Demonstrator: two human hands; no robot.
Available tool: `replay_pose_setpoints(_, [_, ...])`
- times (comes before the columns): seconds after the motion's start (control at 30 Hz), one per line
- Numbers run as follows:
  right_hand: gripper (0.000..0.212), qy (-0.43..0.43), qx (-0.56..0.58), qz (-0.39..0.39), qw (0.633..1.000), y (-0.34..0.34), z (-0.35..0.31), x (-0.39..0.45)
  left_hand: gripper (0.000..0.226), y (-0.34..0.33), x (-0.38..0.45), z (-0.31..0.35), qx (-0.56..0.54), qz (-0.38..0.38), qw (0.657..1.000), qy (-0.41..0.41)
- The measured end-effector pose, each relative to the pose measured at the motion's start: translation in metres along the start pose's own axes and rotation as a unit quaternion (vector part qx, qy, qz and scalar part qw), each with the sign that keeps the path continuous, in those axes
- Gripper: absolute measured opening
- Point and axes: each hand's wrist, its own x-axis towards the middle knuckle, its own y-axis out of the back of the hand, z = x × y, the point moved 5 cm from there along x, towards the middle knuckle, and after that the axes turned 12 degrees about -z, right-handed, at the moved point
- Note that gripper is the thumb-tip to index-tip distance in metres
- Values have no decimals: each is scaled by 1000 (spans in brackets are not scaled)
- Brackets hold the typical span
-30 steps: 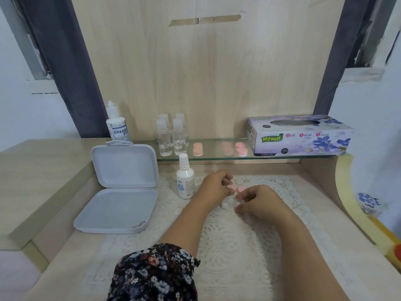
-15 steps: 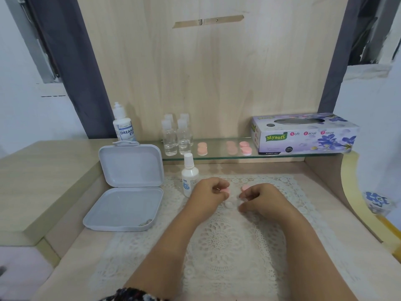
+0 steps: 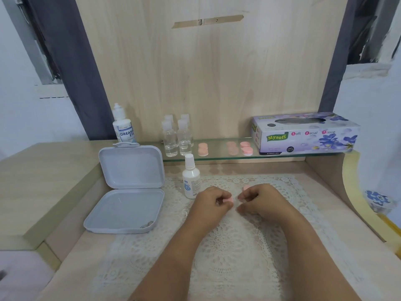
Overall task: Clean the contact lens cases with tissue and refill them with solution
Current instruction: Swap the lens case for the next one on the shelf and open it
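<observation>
Contact lens case piece (image 3: 229, 200), pink: pinched at curled fingertips of left hand (image 3: 211, 203). Right hand (image 3: 259, 202): fingers curled, apparently gripping another pink piece (image 3: 246, 187) showing just behind them.

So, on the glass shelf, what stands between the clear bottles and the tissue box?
In the head view, only pink lens cases sit between the clear bottles and the tissue box.

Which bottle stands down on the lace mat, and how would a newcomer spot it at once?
Start at the grey open case on the left of the desk. Just right of its lid, below the glass shelf, stands a small white bottle on the lace mat. Unlike the clear bottles on the shelf, it is opaque, white-capped and nearest the left hand.
</observation>
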Motion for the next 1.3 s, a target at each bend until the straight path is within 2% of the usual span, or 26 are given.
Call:
replay_pose_setpoints(0.5, [24,2,18,0,1000,0,0,-1,20,-2,1,1,32,3,999,-7])
replay_pose_setpoints(0.93, [21,1,30,-6,1000,0,0,-2,36,-6,1,-4,2,-28,1000,-10])
replay_pose_setpoints(1.17, [23,-5,28,-6,1000,0,0,0,34,-6,2,-6,-12,-36,999,-8])
replay_pose_setpoints(1.3, [23,-5,30,-7,1000,0,1,1,43,-6,2,-5,-17,-42,999,-6])
